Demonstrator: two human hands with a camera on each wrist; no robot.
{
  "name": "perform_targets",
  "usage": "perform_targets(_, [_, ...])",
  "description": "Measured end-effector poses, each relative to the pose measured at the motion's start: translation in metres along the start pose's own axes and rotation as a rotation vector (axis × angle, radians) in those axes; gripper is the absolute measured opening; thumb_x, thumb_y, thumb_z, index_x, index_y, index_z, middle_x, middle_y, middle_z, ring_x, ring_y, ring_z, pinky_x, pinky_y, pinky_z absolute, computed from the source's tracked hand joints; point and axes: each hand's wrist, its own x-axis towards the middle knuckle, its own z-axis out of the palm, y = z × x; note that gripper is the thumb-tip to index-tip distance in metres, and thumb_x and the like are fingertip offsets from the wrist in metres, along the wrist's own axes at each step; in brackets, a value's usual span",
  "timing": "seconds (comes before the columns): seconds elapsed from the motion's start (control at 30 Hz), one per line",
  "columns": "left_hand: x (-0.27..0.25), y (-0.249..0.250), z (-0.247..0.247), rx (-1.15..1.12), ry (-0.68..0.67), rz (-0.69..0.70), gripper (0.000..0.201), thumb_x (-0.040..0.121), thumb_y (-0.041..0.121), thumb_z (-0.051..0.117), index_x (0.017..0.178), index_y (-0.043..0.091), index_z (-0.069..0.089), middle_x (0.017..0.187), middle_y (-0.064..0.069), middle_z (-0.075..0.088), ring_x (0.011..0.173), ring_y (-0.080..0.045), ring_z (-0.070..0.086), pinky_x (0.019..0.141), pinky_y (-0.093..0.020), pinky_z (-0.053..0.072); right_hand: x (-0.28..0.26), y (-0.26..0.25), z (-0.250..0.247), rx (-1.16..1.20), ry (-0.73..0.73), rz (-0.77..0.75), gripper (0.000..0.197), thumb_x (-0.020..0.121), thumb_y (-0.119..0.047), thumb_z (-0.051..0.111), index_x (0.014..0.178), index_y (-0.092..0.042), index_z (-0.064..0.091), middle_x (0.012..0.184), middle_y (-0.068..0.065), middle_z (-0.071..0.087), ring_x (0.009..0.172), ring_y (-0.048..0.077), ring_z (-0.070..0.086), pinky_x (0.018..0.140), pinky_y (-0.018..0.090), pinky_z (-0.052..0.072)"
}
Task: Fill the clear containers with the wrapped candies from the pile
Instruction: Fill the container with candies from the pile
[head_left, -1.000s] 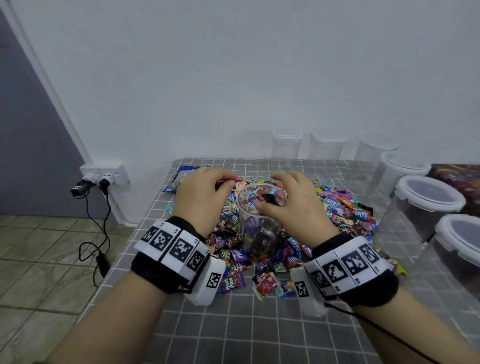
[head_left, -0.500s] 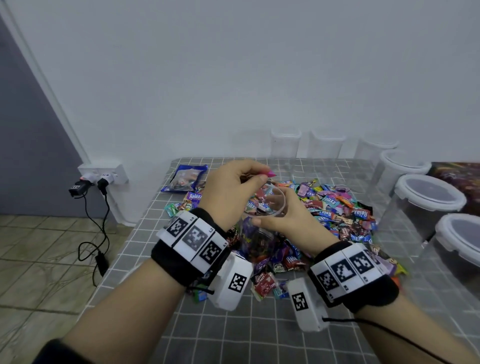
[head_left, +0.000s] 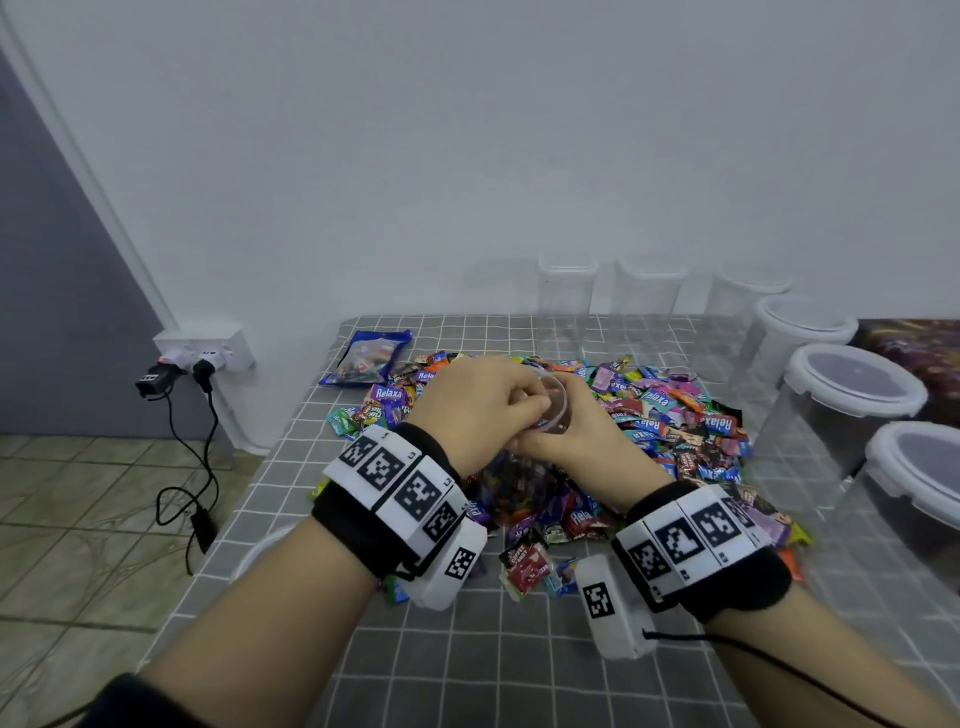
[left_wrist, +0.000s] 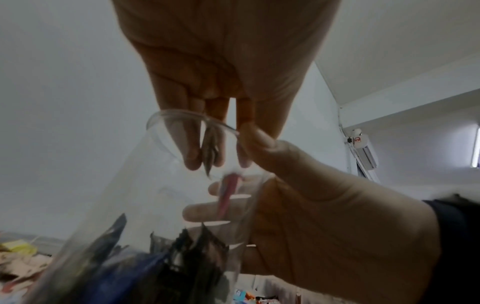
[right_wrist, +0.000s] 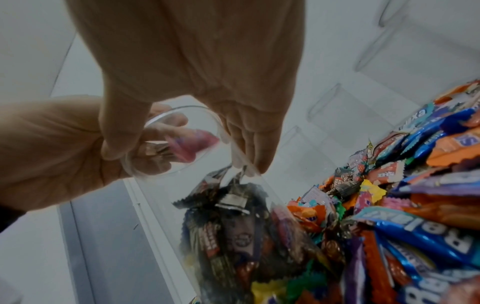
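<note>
A tall clear container stands in the candy pile, holding several wrapped candies. My right hand grips it just under the rim, thumb on the near side and fingers on the far side. My left hand hangs over the mouth with its fingers pointing down into the opening. In the left wrist view those fingers pinch a dark-wrapped candy. A pink candy is just below the fingertips, inside the container.
Lidded clear tubs line the right side, and open clear containers stand along the back wall. A blue bag lies at the back left. The grey checked table ends at the left; a socket with cables is beyond.
My left hand rose from the pile with candies and moved right over the container's mouth. My right hand drew its fingers out of the mouth and took hold of the container's side.
</note>
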Motion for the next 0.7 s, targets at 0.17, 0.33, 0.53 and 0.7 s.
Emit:
perform_targets(0.17, [-0.004,0.002,-0.003,-0.044,-0.003,0.01,0.023,0.087,0.042,0.056,0.088,0.027,0.073,0.081,0.005,0.067,0.083,-0.016,0.061,0.072,-0.03,0.042,0.001,-0.002,-0.001,-0.056,-0.024,0.019,0.078,0.055,-0.042,0.077,0.122,-0.027,0.038,0.114,-0.009,0.058,0.104,0.006,0.06,0.094,0.037,0.05])
perform_targets(0.33, [-0.013,-0.009,-0.017,-0.215,0.18,-0.073,0.024,0.088,0.042,0.057,0.095,0.026,0.073,0.086,0.015,0.068,0.088,-0.009,0.063,0.082,-0.031,0.048,-0.001,0.0,-0.011,-0.235,-0.101,0.055,0.079,0.069,-0.036,0.081,0.128,-0.035,0.028,0.127,-0.014,0.046,0.114,-0.005,0.048,0.1,0.025,0.042])
perform_targets(0.53, [-0.022,-0.044,-0.022,0.027,0.062,-0.27,0.021,0.09,0.029,0.053,0.107,0.029,0.066,0.112,0.008,0.062,0.102,-0.013,0.057,0.086,-0.03,0.045,-0.011,0.003,-0.033,-0.691,-0.122,0.13,0.102,0.076,-0.04,0.074,0.15,-0.018,0.008,0.155,0.002,0.015,0.141,0.019,0.018,0.112,0.035,0.024])
perform_targets(0.7, [-0.031,-0.066,0.0,0.218,-0.346,-0.336,0.048,0.079,0.044,0.063,0.124,0.035,0.052,0.143,0.002,0.039,0.123,-0.018,0.046,0.101,-0.041,0.042,-0.018,0.006,-0.036,-1.032,-0.304,0.225,0.108,0.072,-0.054,0.07,0.151,-0.023,0.003,0.157,-0.001,0.003,0.143,0.022,0.012,0.111,0.042,0.031])
